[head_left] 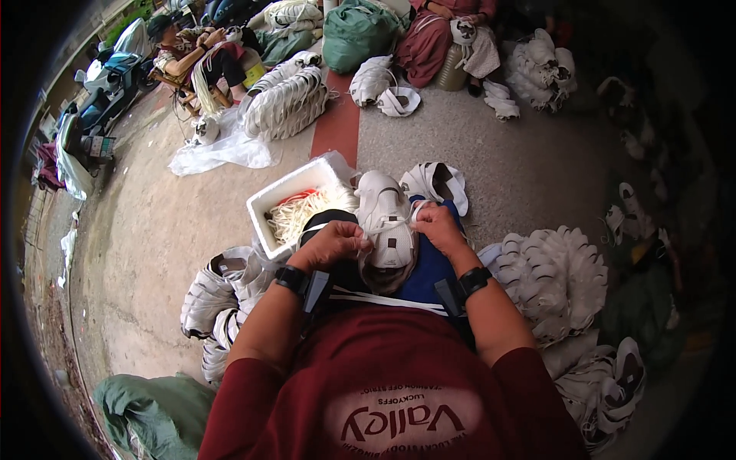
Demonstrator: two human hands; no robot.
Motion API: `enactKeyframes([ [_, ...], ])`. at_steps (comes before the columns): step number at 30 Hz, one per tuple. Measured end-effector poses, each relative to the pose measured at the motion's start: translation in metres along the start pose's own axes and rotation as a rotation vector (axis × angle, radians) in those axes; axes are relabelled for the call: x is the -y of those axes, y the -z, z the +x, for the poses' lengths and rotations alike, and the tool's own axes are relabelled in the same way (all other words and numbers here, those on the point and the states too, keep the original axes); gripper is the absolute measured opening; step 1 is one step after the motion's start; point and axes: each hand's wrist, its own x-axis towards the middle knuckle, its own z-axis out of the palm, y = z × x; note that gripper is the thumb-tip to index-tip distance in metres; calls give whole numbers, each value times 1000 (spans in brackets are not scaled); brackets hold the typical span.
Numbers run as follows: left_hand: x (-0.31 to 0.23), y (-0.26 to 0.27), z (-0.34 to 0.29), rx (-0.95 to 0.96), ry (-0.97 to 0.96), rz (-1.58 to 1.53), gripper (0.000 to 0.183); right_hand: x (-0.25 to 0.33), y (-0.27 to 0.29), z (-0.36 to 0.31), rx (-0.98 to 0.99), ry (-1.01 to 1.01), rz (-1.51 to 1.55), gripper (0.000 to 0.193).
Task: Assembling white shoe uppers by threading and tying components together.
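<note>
A white shoe (pixel 381 203) rests on my lap, its toe pointing away and its dark heel opening toward me. At its left edge my left hand (pixel 337 244) pinches near the lacing; a thin strand may be between the fingertips, too small to be sure. On the other side my right hand (pixel 437 226) is closed on a white shoelace (pixel 416 208) that stands up from its fingers. Just left of the shoe sits a white foam box (pixel 264 222) holding a heap of cream laces (pixel 303 215) and something red.
White shoe uppers are heaped to my left (pixel 211 299) and right (pixel 548 280). Another shoe (pixel 433 184) lies beyond my right hand. A green sack (pixel 157 414) is at lower left. Ahead are plastic sheeting (pixel 222 149), stacked shoes (pixel 287 103) and two seated people.
</note>
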Motion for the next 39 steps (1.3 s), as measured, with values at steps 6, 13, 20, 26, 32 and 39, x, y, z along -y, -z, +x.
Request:
enactKeyframes([
  [6, 27, 4, 28, -162, -140, -135, 11, -8, -23, -2, -235, -299, 511, 10],
  [13, 32, 3, 24, -173, -218, -70, 11, -7, -30, 2, -299, -149, 15, 15],
  [20, 21, -18, 16, -358, -207, -132, 10, -5, -28, 5, -297, -77, -196, 18],
  [26, 5, -57, 19, -252, -196, 110, 10, 8, -43, -9, -370, -132, -477, 22],
  [32, 15, -70, 44, -368, -489, 641, 16, 36, -35, -25, -138, -159, -451, 15],
  [39, 13, -80, 51, -438, -410, 925, 17, 6, -28, -18, -148, -94, -169, 11],
])
